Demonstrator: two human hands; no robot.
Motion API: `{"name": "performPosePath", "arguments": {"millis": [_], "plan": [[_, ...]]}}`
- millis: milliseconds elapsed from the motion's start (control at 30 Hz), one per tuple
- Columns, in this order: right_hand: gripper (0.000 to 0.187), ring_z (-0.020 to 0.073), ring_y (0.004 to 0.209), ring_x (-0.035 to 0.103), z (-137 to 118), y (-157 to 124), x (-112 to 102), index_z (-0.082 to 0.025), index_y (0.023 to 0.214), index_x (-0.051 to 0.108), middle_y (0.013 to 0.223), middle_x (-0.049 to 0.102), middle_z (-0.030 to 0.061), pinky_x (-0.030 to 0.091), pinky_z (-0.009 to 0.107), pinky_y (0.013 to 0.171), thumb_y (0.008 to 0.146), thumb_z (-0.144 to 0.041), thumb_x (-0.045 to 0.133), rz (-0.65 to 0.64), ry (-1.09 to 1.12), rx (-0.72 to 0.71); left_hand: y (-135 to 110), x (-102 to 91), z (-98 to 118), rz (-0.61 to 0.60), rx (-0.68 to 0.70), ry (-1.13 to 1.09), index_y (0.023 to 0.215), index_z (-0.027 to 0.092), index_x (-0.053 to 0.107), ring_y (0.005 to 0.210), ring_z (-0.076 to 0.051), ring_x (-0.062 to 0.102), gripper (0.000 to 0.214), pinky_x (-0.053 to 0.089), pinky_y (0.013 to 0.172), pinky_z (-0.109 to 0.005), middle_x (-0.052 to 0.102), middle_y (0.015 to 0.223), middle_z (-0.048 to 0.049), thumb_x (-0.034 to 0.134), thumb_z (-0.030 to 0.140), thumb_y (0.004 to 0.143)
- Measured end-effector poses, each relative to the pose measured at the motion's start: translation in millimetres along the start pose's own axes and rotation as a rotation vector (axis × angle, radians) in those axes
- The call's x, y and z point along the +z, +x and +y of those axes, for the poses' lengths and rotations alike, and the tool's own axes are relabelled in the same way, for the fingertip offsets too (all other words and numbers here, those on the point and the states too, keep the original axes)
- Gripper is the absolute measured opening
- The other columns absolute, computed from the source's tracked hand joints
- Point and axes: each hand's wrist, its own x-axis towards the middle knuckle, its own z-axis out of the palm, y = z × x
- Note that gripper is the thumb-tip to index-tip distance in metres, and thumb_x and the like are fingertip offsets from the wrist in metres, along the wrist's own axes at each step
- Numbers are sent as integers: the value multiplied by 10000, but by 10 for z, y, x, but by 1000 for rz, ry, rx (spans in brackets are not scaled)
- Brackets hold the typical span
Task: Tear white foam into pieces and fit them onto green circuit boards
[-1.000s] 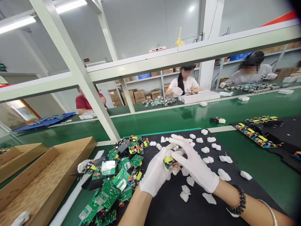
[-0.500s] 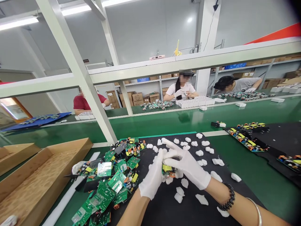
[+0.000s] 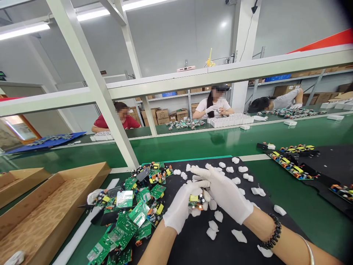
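Both my hands wear white gloves and meet over the black mat [image 3: 193, 243]. A small circuit board [image 3: 194, 198] with a yellow transformer is gripped in my left hand [image 3: 180, 206], its fingers wrapped around the far side. My right hand [image 3: 227, 193] closes on the board from the right, its long fingers reaching across the top; its thumb is mostly hidden. White soft-looking lumps [image 3: 211, 231] lie scattered around the hands, some close under the board. To the left is a heap of green circuit boards [image 3: 124, 228] with yellow and orange parts.
Cardboard trays [image 3: 68, 198] stand at far left, beside a white foam strip [image 3: 79, 235]. Along the back runs a green conveyor belt [image 3: 179, 145] beneath a metal frame [image 3: 91, 81]. More boards [image 3: 289, 163] sit on black material at right. Three people work across the belt.
My right hand has shifted slightly right and its fingers have straightened, uncovering more of the board. The left hand still grips it. Across the belt, the person in red has leaned into view.
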Motion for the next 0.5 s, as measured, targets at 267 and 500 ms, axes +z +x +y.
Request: {"name": "performPosePath", "arguments": {"millis": [267, 500], "plan": [[496, 203, 814, 600, 8, 0, 7, -173, 1084, 610, 951, 649, 85, 474, 348, 742, 816, -551, 433, -78, 11, -81, -11, -87, -21, -38, -26, -174, 1039, 151, 611, 499, -86, 505, 373, 178, 386, -171, 586, 727, -43, 552, 372, 745], [565, 227, 912, 609, 65, 26, -20, -212, 1177, 563, 1137, 606, 96, 491, 372, 757, 835, -603, 341, -113, -92, -148, -29, -68, -10, -22, 19, -239, 1080, 156, 591, 490, -72, 480, 380, 181, 388, -172, 537, 702, -19, 557, 349, 755]]}}
